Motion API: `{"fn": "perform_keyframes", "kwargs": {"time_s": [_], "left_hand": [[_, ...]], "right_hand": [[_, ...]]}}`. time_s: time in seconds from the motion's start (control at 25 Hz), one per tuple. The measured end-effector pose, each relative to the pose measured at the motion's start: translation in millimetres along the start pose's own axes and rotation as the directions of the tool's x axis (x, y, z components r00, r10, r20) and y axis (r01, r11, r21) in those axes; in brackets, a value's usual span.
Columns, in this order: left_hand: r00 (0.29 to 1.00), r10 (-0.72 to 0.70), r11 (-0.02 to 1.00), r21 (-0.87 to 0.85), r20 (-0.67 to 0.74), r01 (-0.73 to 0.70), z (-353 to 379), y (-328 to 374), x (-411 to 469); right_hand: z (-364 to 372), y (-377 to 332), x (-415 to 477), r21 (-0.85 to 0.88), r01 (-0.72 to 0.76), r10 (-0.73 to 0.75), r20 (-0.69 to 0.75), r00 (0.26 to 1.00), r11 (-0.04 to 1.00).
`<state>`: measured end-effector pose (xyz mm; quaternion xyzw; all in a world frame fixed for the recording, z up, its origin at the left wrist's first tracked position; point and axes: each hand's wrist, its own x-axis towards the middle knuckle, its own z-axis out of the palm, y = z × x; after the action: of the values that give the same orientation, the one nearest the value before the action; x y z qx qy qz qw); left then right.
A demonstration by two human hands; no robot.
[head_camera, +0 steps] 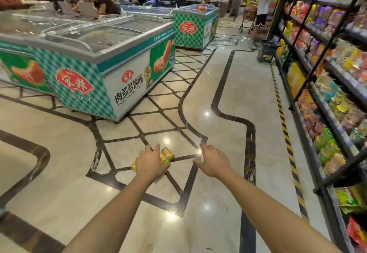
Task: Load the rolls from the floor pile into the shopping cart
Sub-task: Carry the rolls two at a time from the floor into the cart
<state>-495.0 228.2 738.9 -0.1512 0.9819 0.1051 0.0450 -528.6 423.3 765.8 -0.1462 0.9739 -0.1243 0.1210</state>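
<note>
Floor (218, 203): polished beige stone, glossy with lamp glints, inlaid with dark curved bands and a diamond lattice
Rolls (167, 153): short cylinders in shiny yellow wrappers with green and orange print, lying on their sides in a tight cluster on the lattice
Left hand (152, 163): fingers stretched over the cluster, hiding part of it; contact cannot be told
Right hand (213, 161): spread wide, holding nothing, just right of the rolls
Freezer (103, 70): boxy, green checked panels, glass lid, far left

Open floor (228, 98) around rolls (167, 154); freezer (95, 70) well left, shelving (321, 94) well right.
</note>
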Motion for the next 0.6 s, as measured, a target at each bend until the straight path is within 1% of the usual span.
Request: {"fn": "perform_keyframes", "kwargs": {"time_s": [0.08, 0.28, 0.4, 0.6], "left_hand": [[0.998, -0.059, 0.998, -0.022, 0.001, 0.059, 0.7, 13.7, 44.0], [0.990, -0.144, 0.989, -0.025, 0.009, 0.144, 1.7, 38.9, 134.8], [0.980, -0.197, 0.980, -0.020, 0.034, 0.198, 2.6, 40.9, 199.5], [0.964, -0.255, 0.960, -0.097, 0.075, 0.262, 21.3, 19.7, 322.9]], "right_hand": [[-16.4, 10.6, 54.1, -0.014, 0.041, -0.040, 0.032, 0.999, 0.999], [-47.1, 17.3, 175.9, -0.050, 0.121, -0.116, 0.086, 0.989, 0.991], [-45.7, 10.9, 247.0, -0.086, 0.180, -0.169, 0.120, 0.978, 0.980], [-26.1, -3.1, 378.8, -0.108, 0.209, -0.187, 0.183, 0.965, 0.972]]}}
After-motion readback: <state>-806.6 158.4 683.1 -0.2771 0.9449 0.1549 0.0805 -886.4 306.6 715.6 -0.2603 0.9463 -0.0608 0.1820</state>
